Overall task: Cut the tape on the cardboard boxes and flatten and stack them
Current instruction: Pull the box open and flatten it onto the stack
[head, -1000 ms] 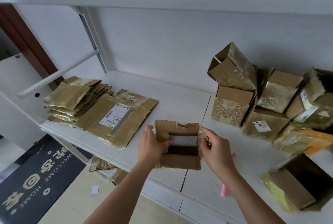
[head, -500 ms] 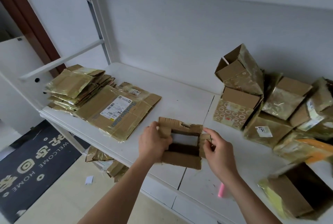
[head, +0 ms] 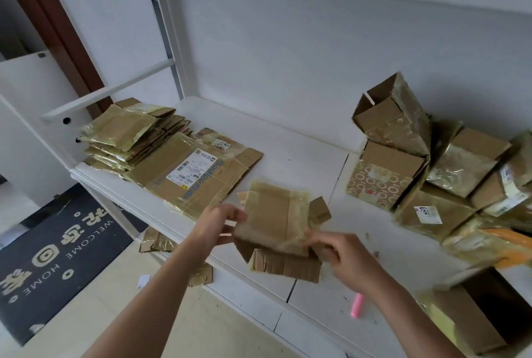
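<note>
While both hands hold it just above the white shelf, the box lies collapsed into a flat brown slab, its corrugated flaps ragged under glossy tape. The left hand grips its left edge; the right hand pinches the lower right corner. Left of the hands sits a flat stack; right, crinkled upright boxes.

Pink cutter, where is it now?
In the head view the pink cutter lies on the white shelf, near its front edge, just under the right forearm.
</note>
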### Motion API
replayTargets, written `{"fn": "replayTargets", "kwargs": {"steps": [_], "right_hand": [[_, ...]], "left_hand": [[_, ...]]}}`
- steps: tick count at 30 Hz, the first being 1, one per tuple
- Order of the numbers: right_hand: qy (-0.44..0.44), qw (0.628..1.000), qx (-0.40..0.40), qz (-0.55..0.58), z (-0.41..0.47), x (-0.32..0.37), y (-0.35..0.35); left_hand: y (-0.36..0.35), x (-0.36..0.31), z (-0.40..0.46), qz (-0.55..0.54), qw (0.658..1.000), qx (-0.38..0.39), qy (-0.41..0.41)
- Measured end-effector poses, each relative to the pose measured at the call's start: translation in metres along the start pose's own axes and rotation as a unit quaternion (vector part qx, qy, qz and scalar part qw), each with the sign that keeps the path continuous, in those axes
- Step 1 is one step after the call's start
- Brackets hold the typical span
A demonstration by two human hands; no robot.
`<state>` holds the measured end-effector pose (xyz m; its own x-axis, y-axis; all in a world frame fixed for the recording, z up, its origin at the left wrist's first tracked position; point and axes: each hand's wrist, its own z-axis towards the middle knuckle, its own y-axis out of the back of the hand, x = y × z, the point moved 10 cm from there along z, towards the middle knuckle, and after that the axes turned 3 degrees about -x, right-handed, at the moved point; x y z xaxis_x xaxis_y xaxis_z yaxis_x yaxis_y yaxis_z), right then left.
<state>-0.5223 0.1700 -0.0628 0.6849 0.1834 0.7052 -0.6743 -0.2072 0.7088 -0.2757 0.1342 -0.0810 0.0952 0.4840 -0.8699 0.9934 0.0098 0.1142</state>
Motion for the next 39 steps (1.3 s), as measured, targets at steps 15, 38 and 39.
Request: {"fn": "replayTargets", "kwargs": {"steps": [15, 38, 39], "right_hand": [[-0.069, 0.983, 0.060, -0.158, 0.031, -0.031, -0.087], [-0.028, 0.939, 0.120, -0.320, 0.024, -0.039, -0.101], [-0.021, 0.937, 0.131, -0.322, 0.029, -0.042, -0.097]], "left_hand": [[-0.028, 0.011, 0.029, 0.281, 0.949, -0.038, -0.137], [-0.048, 0.046, 0.036, 0.618, 0.754, 0.022, -0.220], [-0.048, 0.054, 0.036, 0.617, 0.762, 0.027, -0.196]]}}
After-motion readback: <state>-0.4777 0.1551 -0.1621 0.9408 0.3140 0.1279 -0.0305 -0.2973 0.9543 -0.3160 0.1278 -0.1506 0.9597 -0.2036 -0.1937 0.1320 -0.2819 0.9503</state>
